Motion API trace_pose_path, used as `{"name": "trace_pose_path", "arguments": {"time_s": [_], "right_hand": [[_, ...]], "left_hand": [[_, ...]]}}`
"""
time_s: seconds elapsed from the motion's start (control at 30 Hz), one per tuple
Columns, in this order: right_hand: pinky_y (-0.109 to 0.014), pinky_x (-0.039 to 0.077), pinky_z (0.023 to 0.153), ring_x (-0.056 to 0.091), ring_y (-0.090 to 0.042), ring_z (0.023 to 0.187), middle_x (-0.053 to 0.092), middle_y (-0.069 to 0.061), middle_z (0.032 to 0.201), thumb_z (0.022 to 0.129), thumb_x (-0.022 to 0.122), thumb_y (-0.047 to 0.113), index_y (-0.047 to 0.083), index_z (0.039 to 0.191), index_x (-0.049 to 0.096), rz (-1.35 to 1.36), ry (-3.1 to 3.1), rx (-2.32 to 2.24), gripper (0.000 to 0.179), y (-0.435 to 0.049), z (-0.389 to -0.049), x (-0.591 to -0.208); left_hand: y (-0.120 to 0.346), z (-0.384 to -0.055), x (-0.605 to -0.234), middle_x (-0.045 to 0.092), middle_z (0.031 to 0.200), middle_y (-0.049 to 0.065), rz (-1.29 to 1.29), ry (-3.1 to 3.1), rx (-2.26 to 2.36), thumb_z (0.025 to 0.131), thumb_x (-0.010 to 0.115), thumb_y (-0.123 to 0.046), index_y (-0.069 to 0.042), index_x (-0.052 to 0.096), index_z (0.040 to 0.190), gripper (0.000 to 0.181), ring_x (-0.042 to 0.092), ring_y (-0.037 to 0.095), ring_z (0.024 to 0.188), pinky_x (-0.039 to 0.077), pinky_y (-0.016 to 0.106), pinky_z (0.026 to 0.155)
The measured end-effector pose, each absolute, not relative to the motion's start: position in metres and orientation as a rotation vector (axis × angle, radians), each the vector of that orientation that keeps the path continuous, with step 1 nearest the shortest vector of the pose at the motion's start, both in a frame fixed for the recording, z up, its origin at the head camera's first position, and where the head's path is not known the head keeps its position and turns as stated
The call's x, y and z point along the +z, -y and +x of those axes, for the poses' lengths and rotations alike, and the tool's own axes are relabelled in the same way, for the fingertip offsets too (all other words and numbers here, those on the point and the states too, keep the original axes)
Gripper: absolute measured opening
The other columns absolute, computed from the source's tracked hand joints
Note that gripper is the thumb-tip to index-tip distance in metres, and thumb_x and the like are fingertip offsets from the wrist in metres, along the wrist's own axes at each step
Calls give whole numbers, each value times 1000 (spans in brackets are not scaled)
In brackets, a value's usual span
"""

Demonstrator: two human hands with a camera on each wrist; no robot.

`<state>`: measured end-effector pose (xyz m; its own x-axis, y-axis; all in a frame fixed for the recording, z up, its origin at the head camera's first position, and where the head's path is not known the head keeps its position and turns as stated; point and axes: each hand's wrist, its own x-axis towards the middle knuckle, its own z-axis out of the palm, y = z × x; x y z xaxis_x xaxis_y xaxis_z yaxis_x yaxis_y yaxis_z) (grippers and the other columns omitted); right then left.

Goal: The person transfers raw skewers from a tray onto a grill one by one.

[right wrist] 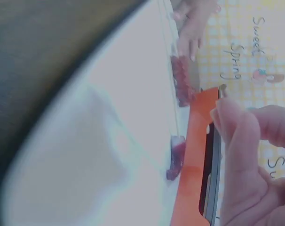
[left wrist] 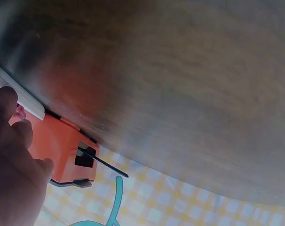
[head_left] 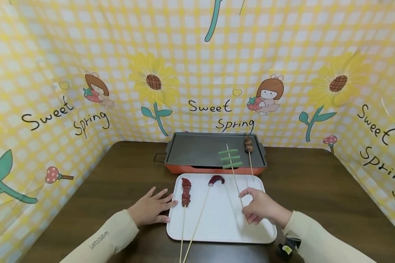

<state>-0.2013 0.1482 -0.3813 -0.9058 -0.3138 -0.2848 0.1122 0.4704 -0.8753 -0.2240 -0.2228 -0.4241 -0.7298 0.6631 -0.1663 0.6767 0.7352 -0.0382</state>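
In the head view my right hand [head_left: 258,206] pinches the stick of a green vegetable skewer [head_left: 230,158] above the right part of a white tray [head_left: 221,230]. Its green pieces overlap the front edge of the grill plate [head_left: 197,149]. My left hand [head_left: 152,207] lies with spread fingers at the tray's left edge, fingertips on the rim. A red meat skewer [head_left: 186,191] and a dark purple tentacle skewer [head_left: 216,179] lie on the tray, their sticks running off its front. A browned meat skewer [head_left: 248,144] sits on the grill's right end, its stick hanging over the edge.
The orange grill body [left wrist: 62,146] stands behind the tray, with a thin wire handle [head_left: 158,157] on its left side. A dark wooden table [head_left: 315,182] carries everything. A yellow checked cloth [head_left: 197,65] hangs close behind and along both sides.
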Motion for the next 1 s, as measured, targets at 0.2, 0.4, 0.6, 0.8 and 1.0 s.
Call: {"name": "trace_pose_path", "arguments": {"time_s": [0.2,0.4,0.6,0.8,1.0], "right_hand": [[-28,48,44,58,-16,46,59,-8,55,77,62,-5,-3,121,48,-128,-2366,-1446,46,-145,-228,-370],[-29,51,47,60,-16,47,63,-9,59,81,61,-6,-6,125,46,-93,-2390,-1460,46,-143,-249,-358],[-31,53,50,61,-16,49,64,-12,64,84,60,-4,-8,127,44,-132,-2419,-1459,47,-141,-266,-349],[-30,52,49,60,-14,48,64,-10,64,83,59,-3,-7,130,44,-109,-2458,-1469,49,-135,-280,-346],[-28,51,49,61,-16,48,64,-13,66,85,58,-1,-6,129,43,-93,-2444,-1486,47,-132,-289,-344]], "left_hand": [[223,-229,-420,46,144,10,1092,-2789,-179,91,52,-53,-19,49,142,62,32,37,138,20,62,106],[221,-231,-421,45,145,9,1074,-2772,-202,91,53,-52,-20,48,143,62,31,36,138,20,61,107],[220,-230,-421,46,145,10,1073,-2777,-196,91,54,-51,-19,48,143,61,31,35,138,19,62,107],[222,-229,-423,46,145,10,1071,-2775,-184,91,52,-52,-18,49,142,62,32,34,138,20,62,106],[222,-228,-426,46,144,10,1067,-2774,-173,91,51,-54,-18,49,142,63,32,34,138,19,63,106]]}}
